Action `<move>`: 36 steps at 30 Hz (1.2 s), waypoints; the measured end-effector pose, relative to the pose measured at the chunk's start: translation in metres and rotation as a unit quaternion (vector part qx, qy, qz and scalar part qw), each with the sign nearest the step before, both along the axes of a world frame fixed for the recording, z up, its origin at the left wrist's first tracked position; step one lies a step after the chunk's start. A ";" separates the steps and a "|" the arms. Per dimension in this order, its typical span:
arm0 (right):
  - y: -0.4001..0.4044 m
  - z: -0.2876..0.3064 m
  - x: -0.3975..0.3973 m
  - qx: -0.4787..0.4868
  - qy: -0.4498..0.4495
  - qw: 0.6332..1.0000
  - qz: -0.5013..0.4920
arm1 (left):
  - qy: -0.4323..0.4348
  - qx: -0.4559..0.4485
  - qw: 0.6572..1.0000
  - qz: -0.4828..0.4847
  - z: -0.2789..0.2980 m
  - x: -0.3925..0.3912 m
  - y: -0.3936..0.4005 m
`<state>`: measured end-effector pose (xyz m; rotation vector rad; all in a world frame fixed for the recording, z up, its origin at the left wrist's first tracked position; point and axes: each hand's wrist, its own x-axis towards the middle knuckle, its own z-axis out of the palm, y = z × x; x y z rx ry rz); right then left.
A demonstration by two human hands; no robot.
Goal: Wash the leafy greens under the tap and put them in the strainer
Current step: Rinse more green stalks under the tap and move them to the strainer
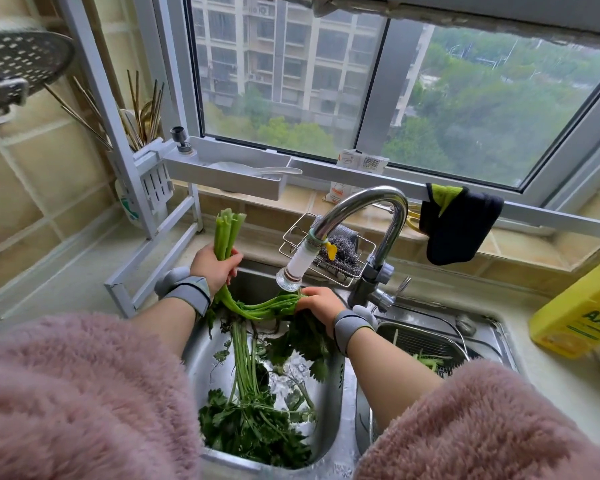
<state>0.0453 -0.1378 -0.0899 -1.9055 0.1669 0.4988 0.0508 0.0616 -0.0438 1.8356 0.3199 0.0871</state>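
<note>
I hold one bunch of leafy greens [257, 308] bent in an arc under the tap spout [297, 266]. My left hand [215, 266] grips its pale stalk ends, which stick up above the sink's back edge. My right hand [321, 303] grips the same bunch near its leaves, just below the spout. More greens [250, 410] lie in the left sink basin [329, 427], leaves toward me. The wire strainer [426, 341] sits in the right basin with a few green pieces inside, partly hidden by my right forearm.
A wire sponge rack [326, 251] stands behind the tap. A dark cloth [458, 226] hangs from the window rail. A yellow detergent bottle [579, 310] lies on the right counter. A white rack with a chopstick holder [153, 181] stands at left.
</note>
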 end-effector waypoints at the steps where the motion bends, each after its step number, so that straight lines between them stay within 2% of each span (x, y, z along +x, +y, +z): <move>1: 0.000 0.002 0.000 0.023 0.008 1.000 -0.006 | 0.000 0.000 1.000 -0.003 0.001 -0.001 0.000; 5: 0.002 0.004 0.000 0.067 0.028 0.997 -0.012 | 0.013 0.015 0.999 -0.034 0.000 -0.004 0.000; 13: 0.011 0.012 0.000 0.038 -0.007 0.999 0.023 | 0.080 0.062 0.988 -0.121 -0.001 -0.005 0.001; 18: 0.017 0.015 0.001 -0.005 -0.036 0.998 0.043 | 0.152 0.095 0.960 -0.215 0.001 -0.009 -0.011; 21: 0.020 0.017 0.000 0.002 -0.054 0.997 0.053 | 0.154 0.126 0.944 -0.262 0.006 -0.013 -0.024; 26: 0.022 0.021 -0.001 0.055 -0.075 0.995 0.049 | 0.175 0.201 0.929 -0.256 0.002 -0.011 -0.026; 29: 0.025 0.022 -0.002 0.087 -0.065 0.993 0.040 | 0.169 0.212 0.925 -0.267 0.002 -0.011 -0.027; 36: 0.028 0.022 -0.003 0.087 -0.047 0.994 0.038 | 0.188 0.249 0.916 -0.251 -0.002 -0.012 -0.030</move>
